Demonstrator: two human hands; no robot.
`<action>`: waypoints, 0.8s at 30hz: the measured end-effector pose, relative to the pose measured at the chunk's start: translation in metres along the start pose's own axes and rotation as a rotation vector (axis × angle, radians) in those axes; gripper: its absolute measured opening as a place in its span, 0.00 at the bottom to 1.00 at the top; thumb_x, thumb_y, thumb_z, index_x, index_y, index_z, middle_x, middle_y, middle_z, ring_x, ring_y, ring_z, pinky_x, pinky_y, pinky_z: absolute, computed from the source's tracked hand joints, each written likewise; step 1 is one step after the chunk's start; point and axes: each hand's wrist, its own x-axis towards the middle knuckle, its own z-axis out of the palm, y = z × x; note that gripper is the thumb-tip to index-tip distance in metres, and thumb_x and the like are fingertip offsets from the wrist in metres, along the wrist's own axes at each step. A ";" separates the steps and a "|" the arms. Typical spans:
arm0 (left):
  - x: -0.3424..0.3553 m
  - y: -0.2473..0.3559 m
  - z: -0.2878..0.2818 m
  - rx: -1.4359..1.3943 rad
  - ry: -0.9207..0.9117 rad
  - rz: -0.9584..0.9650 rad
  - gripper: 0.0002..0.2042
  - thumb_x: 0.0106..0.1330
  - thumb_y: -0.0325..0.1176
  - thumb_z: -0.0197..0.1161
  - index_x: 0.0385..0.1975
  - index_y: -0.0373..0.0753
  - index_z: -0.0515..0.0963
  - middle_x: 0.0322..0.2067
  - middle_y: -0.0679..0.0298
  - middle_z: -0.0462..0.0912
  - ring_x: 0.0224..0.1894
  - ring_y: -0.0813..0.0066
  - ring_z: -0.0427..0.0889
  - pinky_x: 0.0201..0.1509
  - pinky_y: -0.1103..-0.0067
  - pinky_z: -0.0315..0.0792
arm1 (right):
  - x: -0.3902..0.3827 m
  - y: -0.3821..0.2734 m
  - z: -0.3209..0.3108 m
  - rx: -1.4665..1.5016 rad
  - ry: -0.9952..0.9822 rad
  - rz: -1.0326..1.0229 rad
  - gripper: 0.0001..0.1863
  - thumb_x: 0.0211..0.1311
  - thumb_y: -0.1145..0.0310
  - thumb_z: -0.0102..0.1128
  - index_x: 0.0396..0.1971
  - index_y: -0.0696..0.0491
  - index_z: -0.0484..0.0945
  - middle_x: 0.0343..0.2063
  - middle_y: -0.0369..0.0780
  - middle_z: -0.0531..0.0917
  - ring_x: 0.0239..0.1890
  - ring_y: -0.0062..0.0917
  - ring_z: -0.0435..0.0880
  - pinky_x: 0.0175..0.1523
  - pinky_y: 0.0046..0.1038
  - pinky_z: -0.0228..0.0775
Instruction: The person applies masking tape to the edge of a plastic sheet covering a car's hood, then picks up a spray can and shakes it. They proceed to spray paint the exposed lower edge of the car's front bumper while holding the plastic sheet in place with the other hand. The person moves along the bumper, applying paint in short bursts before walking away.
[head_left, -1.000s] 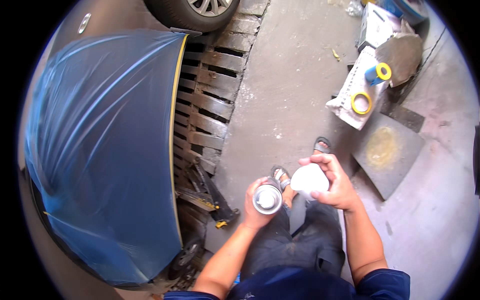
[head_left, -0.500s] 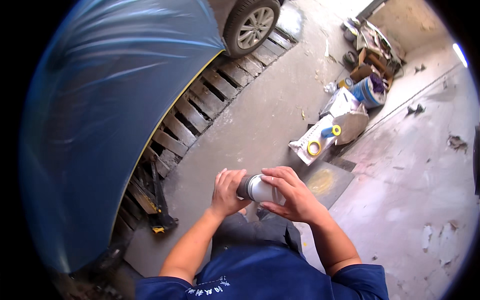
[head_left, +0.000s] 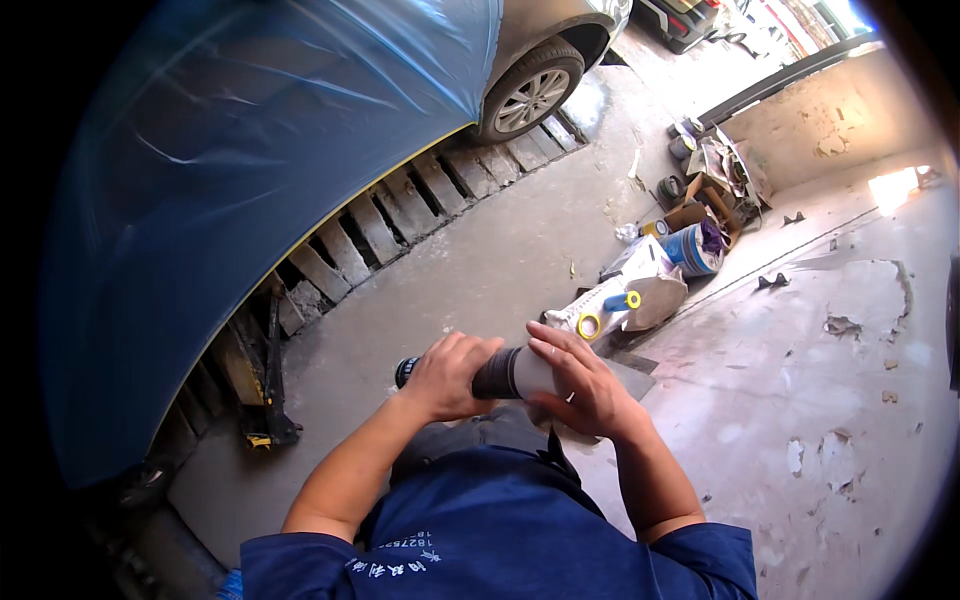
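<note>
In front of my body I hold a long can-shaped cylinder nearly level. Its middle is dark and banded, its right end is whitish, and a black end shows beyond my left hand. My left hand is wrapped round the dark body. My right hand grips the whitish end, with the thumb below and the fingers above. Part of the cylinder is hidden under both hands, so its exact kind cannot be made out.
A car under blue plastic sheeting stands at left, its wheel over a slatted floor grate. A black jack-like tool lies beside it. At right are tape rolls, a blue bucket, boxes and a stained wall.
My view has shifted, so the car and wall items appear moved. The cylinder's black left end has come into sight, and more of its dark band shows between my hands.
</note>
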 end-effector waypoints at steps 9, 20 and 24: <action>-0.007 0.034 -0.014 -0.062 -0.123 -0.027 0.35 0.39 0.40 0.77 0.51 0.39 0.71 0.38 0.55 0.80 0.40 0.51 0.78 0.45 0.64 0.75 | -0.013 -0.015 0.013 -0.045 0.060 0.006 0.34 0.54 0.73 0.65 0.60 0.60 0.63 0.61 0.54 0.68 0.60 0.50 0.69 0.64 0.43 0.62; -0.002 0.048 -0.010 -0.064 -0.142 -0.040 0.35 0.39 0.39 0.77 0.52 0.43 0.72 0.41 0.56 0.80 0.41 0.52 0.78 0.46 0.64 0.75 | -0.027 -0.016 -0.018 0.106 0.050 0.031 0.43 0.58 0.52 0.63 0.67 0.60 0.57 0.67 0.54 0.60 0.69 0.48 0.60 0.71 0.41 0.50; 0.003 0.052 -0.025 -0.052 -0.117 -0.033 0.35 0.39 0.41 0.78 0.52 0.44 0.72 0.40 0.57 0.80 0.41 0.52 0.78 0.46 0.64 0.75 | -0.027 -0.043 -0.077 0.099 0.358 0.006 0.49 0.59 0.39 0.58 0.68 0.62 0.56 0.70 0.56 0.55 0.73 0.43 0.53 0.73 0.38 0.43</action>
